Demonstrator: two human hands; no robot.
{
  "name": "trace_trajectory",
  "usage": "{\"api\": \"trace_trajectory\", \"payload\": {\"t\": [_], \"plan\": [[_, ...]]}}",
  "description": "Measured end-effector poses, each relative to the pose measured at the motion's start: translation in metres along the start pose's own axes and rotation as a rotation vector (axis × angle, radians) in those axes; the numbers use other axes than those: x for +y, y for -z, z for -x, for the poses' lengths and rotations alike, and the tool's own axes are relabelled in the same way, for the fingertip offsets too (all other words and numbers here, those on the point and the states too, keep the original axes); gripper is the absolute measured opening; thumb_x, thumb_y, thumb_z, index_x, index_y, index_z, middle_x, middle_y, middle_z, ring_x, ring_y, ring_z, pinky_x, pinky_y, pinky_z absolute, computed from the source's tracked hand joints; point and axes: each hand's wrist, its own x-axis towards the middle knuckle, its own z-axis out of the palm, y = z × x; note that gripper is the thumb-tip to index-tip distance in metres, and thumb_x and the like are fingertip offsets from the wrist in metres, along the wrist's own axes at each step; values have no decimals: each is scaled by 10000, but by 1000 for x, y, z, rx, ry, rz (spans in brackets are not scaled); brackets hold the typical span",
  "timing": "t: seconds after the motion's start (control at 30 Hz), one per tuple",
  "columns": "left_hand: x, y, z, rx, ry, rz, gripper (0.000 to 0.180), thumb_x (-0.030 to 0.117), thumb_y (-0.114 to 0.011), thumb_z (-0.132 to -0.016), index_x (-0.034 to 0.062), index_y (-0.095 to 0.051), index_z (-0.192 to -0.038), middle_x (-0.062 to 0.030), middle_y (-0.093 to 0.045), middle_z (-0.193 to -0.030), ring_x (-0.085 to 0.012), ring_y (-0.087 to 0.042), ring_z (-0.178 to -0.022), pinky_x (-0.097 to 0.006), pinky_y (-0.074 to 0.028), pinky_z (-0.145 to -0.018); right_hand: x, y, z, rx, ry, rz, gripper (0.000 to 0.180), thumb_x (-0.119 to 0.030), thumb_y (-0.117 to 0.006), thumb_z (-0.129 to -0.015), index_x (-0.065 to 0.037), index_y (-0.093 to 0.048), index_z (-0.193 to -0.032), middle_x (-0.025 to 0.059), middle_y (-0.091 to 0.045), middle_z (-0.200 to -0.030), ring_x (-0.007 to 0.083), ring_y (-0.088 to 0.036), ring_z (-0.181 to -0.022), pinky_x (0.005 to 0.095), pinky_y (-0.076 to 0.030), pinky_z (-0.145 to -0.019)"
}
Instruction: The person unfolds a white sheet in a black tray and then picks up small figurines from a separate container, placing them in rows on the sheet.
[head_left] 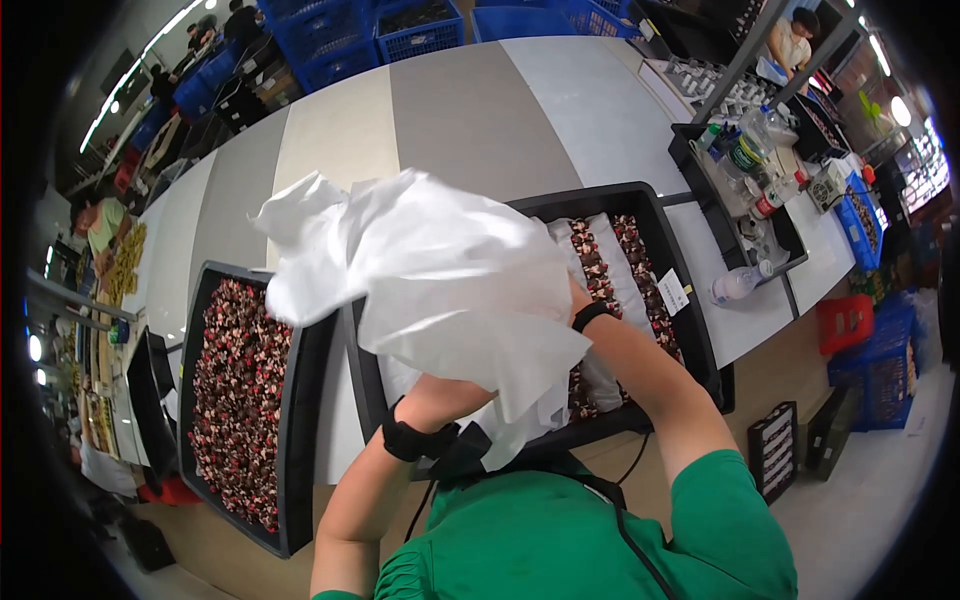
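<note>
A crumpled, thin white sheet [430, 270] is held up in front of me, its upper part lifted and slightly blurred. My left hand [452, 396] is at its lower edge and my right hand [579, 303] at its right side. Both hands are closed on the sheet, which covers most of their fingers. Beneath it is a black tray [690, 320] with rows of small dark, red and cream pieces [590, 270], separated by white strips [612, 262]. The sheet hides this tray's left part. A white label [672, 291] rests near its right wall.
To the left, another black tray [292, 430] holds a heap of similar pieces. A black bin [795, 240] with plastic bottles stands at the right, beside a lying pale bottle [738, 284]. Blue crates [420, 35] line the far table edge. Co-workers sit at far left and far right.
</note>
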Motion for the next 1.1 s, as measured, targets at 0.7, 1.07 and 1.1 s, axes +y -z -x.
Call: {"api": "trace_trajectory", "payload": {"t": [0.7, 1.07, 1.1], "plan": [[27, -109, -120, -551, -31, 414, 591, 284, -604, -942, 51, -409, -1448, -99, -558, -1311, -209, -508, -1230, -354, -358, -1075, 10, -7, -14, -147, -11, -76, 446, -228, -653, -850, -49, -559, -1248, 98, -562, -1285, 266, -469, -1255, 389, -357, -1044], [-132, -85, -148, -200, -208, -743, 583, 492, -503, -945, 223, -421, -1455, -180, -331, -1514, -389, -206, -1442, -537, -186, -1158, -14, 26, -6, -128, -128, 41, 450, -215, -653, -854, -37, -554, -1255, 101, -568, -1282, 264, -483, -1238, 379, -363, -1042], [-138, -87, -157, -210, -223, -782, 616, 533, -468, -943, 228, -387, -1472, -178, -313, -1525, -382, -166, -1459, -548, -152, -1166, -17, 30, -6, -133, -140, 58, 450, -214, -653, -855, -36, -554, -1256, 101, -569, -1281, 264, -484, -1237, 378, -364, -1041]]}}
